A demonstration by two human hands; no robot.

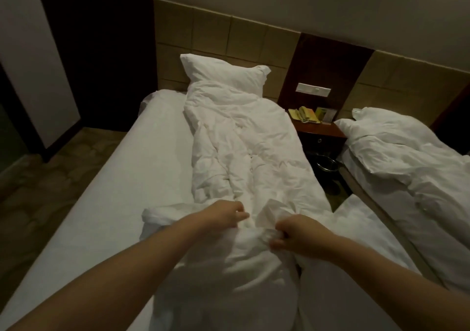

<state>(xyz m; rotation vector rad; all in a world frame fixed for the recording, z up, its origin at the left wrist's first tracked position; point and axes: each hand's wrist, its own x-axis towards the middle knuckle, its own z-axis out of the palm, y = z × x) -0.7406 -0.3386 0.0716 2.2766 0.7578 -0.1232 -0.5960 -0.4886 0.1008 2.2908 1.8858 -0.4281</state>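
- A bunched fold of the white duvet (244, 152) is gripped by the right hand (297, 234).
- The duvet's near end is pinched by the left hand (226, 215), fingers curled.

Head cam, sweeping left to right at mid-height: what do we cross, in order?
floor → bare sheet → crumpled duvet → bedside table → second bed

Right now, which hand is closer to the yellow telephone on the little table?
Right. The right hand grips the duvet on the telephone side of the bed; the left hand holds the duvet further left, farther from the telephone.
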